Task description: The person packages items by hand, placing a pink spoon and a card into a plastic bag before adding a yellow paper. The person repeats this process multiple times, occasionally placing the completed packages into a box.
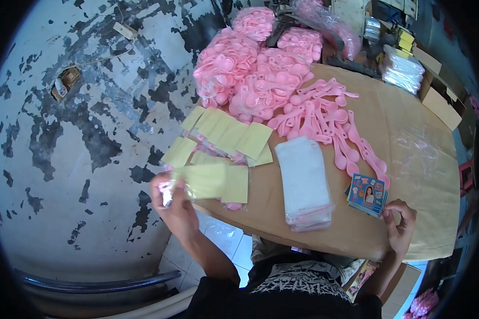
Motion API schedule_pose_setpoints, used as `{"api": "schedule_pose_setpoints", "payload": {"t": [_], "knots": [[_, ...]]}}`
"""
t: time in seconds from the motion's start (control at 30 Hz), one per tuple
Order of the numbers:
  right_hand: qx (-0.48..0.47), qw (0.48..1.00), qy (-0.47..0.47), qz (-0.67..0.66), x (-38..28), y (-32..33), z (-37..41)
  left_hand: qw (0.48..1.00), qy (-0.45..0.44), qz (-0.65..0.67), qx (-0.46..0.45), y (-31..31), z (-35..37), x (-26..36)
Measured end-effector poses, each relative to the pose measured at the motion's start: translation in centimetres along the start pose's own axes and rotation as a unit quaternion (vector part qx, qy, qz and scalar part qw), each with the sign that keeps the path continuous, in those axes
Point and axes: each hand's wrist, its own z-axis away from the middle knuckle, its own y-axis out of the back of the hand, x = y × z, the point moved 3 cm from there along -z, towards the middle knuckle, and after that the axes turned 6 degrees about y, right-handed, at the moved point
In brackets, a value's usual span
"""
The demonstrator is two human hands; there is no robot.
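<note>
My left hand is closed on a clear plastic packet with a pale yellow card in it, above the table's left edge. Beneath and beyond it lie several similar yellow-card packets, with bits of pink showing under some. At the right, my right hand pinches the lower right corner of a small stack of printed cards, blue and colourful on top. Between my hands lies a stack of clear plastic bags. Loose pink plastic spoons are spread just beyond the bags and cards.
Large clear bags full of pink spoons are piled at the back of the brown-covered table. At the back right are wrapped plastic bags and a cardboard box. A peeling wall rises on the left.
</note>
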Motion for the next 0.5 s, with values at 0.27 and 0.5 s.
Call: {"api": "schedule_pose_setpoints", "payload": {"t": [0.27,0.5], "knots": [[0.013,0.999,-0.017,0.025,0.5,0.4,0.0,0.917,-0.015,-0.392,0.07,6.1,-5.8,-9.2],[0.015,0.998,-0.044,0.04,0.9,0.0,-0.4,0.83,-0.13,-0.542,-0.004,4.7,-5.1,-8.8]]}}
